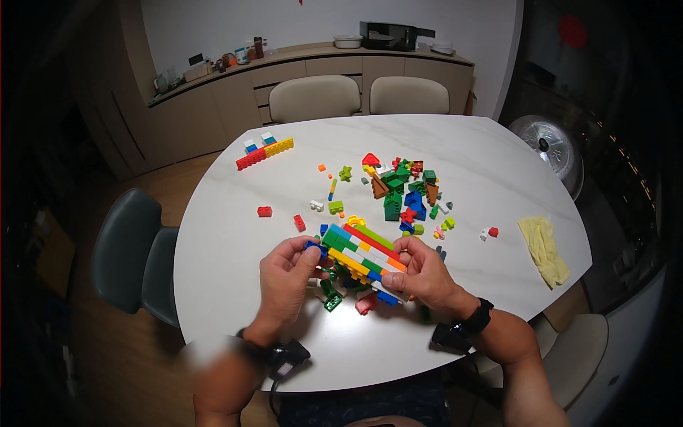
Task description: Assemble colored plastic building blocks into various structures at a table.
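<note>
Raised over the near middle of the table, a multicoloured block of joined toy bricks is gripped at its right end by my right hand. My left hand pinches a small blue brick between thumb and fingers at the block's left end; whether the two are joined, I cannot tell. Green bricks and a pinkish-red brick lie on the table below, partly hidden by the block. Just beyond is a lime green brick, with a red brick to its left.
A heap of loose bricks covers part of the white table. At the far left stands a red and yellow brick assembly. A yellow cloth lies on the right. Chairs surround the table.
</note>
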The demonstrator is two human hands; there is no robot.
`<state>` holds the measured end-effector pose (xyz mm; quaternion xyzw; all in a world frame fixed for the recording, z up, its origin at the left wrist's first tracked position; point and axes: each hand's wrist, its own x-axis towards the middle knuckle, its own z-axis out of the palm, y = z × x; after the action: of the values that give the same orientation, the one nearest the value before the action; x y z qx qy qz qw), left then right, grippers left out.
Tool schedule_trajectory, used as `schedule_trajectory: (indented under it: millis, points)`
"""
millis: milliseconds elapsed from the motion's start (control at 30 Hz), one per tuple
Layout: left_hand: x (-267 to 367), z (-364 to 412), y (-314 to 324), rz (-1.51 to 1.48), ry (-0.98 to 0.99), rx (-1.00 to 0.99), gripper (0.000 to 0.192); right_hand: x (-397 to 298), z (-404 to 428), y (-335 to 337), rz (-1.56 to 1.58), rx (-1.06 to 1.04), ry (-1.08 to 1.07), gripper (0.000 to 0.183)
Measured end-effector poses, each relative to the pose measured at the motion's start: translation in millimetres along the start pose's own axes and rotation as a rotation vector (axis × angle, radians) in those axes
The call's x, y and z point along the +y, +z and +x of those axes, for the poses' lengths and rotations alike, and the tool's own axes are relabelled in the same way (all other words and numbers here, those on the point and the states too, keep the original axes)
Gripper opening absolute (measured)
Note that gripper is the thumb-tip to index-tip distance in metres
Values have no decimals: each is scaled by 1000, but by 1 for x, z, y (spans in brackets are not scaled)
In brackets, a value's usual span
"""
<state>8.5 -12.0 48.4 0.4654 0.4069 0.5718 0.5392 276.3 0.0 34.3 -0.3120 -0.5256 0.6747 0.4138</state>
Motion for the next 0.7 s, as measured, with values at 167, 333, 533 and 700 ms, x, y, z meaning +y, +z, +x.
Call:
schedule_trajectory:
  millis: [167, 333, 533, 700]
  points:
    - [-7, 3, 0, -4, 147, 53, 42, -5, 0, 2, 62, 64, 69, 49]
    - [-11, 4, 0, 101, 183, 91, 44, -9, -1, 7, 69, 69, 35, 50]
    - [4, -5, 9, 46, -182, -116, 38, -5, -4, 7, -25, 34, 17, 52]
    - [7, -6, 8, 67, -213, -160, 36, -6, -4, 9, -67, 6, 46, 52]
